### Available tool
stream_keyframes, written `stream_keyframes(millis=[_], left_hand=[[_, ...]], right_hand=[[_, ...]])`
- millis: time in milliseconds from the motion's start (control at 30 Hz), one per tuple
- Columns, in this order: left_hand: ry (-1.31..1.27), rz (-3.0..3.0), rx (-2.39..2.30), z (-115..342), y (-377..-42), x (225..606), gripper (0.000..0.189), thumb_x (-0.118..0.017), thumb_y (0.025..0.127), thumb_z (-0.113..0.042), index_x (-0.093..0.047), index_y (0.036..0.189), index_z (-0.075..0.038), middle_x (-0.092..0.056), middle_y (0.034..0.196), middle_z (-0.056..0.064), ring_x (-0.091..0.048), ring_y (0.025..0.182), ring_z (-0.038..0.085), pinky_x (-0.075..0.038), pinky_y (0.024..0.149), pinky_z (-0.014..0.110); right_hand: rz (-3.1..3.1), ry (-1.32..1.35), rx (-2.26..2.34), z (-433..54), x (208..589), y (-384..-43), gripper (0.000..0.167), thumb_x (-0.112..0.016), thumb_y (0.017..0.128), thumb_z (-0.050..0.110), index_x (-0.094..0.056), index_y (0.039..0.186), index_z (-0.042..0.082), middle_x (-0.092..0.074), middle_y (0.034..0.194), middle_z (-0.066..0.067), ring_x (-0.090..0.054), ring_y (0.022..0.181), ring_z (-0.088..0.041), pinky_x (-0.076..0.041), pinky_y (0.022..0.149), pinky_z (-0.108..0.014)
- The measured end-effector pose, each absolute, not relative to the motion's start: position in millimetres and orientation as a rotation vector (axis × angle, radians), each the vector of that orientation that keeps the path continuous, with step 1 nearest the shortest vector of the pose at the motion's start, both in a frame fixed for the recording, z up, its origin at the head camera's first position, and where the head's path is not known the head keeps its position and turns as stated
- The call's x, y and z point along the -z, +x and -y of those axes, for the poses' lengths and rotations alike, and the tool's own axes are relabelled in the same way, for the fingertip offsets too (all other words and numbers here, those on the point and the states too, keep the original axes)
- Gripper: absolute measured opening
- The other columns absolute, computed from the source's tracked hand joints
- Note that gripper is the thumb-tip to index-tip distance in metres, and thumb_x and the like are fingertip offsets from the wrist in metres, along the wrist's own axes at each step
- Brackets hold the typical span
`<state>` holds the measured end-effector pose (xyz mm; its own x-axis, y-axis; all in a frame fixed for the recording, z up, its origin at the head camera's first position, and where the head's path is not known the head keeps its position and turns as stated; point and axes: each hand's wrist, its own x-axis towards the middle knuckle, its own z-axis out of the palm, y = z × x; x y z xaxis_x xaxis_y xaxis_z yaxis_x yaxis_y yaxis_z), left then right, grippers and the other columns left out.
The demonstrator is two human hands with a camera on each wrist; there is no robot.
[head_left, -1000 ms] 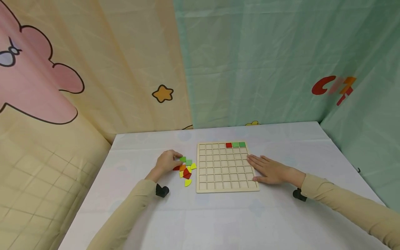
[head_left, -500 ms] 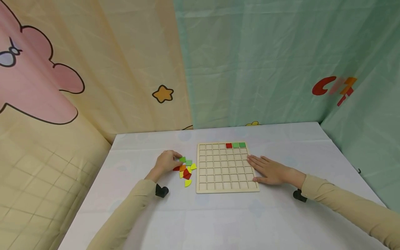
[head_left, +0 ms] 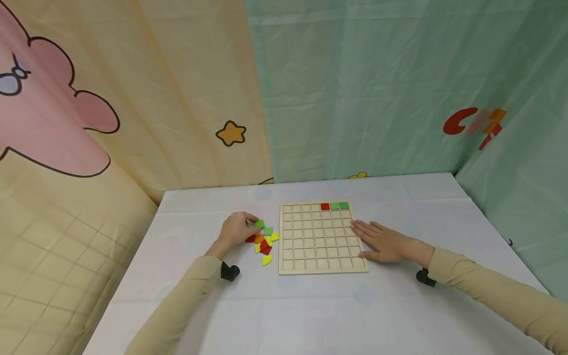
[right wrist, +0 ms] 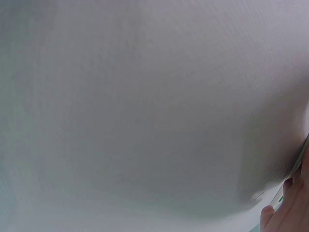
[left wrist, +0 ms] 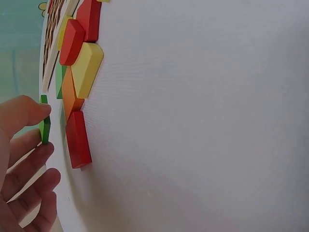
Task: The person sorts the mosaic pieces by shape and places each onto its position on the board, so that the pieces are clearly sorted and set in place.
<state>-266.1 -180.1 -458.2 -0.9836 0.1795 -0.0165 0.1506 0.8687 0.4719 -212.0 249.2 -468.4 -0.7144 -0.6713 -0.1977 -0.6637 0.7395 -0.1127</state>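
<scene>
Between thumb and fingers my left hand (head_left: 236,230) pinches a green square tile (head_left: 259,224), which stands on edge to the camera in the left wrist view. Just below and right of that hand lies a small pile of flat tiles: a light green tile (head_left: 268,230), an orange tile (left wrist: 72,94), red tiles (left wrist: 78,140) and yellow ones (head_left: 266,260). My right hand (head_left: 385,241) lies flat with straight fingers, fingertips on the right edge of the wooden grid board (head_left: 323,271). A red tile (head_left: 325,206) and two green tiles (head_left: 339,205) sit in the board's top row at the right.
A white cloth covers the table (head_left: 310,315). Printed curtains (head_left: 364,88) hang behind and beside it. Beige sleeves cover both arms, and a black wrist mount (head_left: 230,271) sits under the left wrist.
The green tile in my left hand has risen slightly and tilted, away from the light green tile. My right hand and the board have stayed in place.
</scene>
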Motion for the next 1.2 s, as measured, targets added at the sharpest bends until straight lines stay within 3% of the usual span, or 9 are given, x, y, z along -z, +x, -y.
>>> stream_keyframes(millis=[1200], left_hand=[[0.558, -2.976, -0.720, 113, -292, 456, 0.029, -0.075, 0.081, -0.031, -0.075, 0.106, -0.015, -0.071, 0.108, 0.003, -0.060, 0.083, 0.014, -0.047, 0.071, 0.027]], right_hand=[[-2.709, -1.035, 0.050, -250, 467, -213, 0.079, -0.038, 0.098, 0.055, -0.015, 0.153, 0.003, -0.012, 0.161, -0.015, -0.015, 0.148, -0.032, -0.018, 0.117, -0.053]])
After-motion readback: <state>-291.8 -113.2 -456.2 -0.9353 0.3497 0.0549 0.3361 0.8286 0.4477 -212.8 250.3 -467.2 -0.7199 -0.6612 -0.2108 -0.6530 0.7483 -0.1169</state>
